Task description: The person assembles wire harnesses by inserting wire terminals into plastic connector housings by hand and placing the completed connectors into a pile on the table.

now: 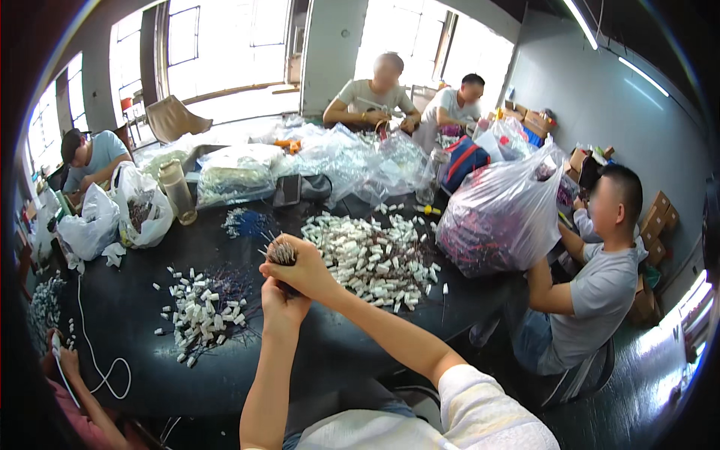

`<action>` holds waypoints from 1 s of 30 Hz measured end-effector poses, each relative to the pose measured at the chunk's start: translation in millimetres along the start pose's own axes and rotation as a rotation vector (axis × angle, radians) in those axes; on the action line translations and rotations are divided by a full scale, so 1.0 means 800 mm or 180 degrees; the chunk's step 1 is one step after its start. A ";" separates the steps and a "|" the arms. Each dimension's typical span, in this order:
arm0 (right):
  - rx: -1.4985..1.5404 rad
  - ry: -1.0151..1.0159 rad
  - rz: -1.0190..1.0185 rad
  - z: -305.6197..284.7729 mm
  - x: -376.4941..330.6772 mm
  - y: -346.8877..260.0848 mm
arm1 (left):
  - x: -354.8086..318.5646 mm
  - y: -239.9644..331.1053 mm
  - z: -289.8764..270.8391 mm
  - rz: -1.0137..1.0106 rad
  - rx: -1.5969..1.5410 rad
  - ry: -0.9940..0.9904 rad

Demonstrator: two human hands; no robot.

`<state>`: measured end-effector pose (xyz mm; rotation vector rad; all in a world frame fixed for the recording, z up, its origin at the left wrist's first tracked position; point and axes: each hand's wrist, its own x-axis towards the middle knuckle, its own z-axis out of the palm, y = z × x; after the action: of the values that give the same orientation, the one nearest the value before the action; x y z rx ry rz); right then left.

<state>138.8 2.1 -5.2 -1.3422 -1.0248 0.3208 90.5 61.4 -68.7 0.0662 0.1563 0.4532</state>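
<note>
My right hand point(306, 270) is wrapped round a bundle of thin dark wires point(282, 253), whose tips stick out in a tight round cluster above the fist. Just below it, my left hand point(283, 306) is closed round the lower part of the same bundle; most of its length is hidden by the fingers. Beyond my hands, slightly right, spreads a large pile of white plastic connectors point(360, 251) with dark wires. A smaller pile of white connectors point(199, 311) with dark wires lies to the left. Blue-tipped thin pieces point(246, 223) lie behind my hands.
The dark table point(330, 341) carries clear plastic bags point(352, 161), white bags point(142, 210), a bottle point(176, 191) and a phone-like dark object point(288, 190). A large full bag point(499, 214) stands right, beside a seated person point(607, 277). A white cable point(86, 337) lies left. Other people sit around.
</note>
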 end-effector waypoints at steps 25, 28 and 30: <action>0.0851 -0.0014 0.0584 0.023 -0.012 0.013 | -0.028 0.008 0.014 -0.0127 -0.0123 0.0330; 0.0328 0.0501 0.0595 0.020 -0.012 0.018 | -0.039 -0.009 0.042 -0.0090 0.0158 0.0437; 0.0325 0.0612 0.0765 0.009 -0.009 0.069 | -0.035 -0.020 0.043 -0.0159 0.0324 0.0494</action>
<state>148.6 16.3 -59.0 -1.3767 -0.6797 0.4097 78.4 33.7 -32.8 0.1268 0.3330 0.4004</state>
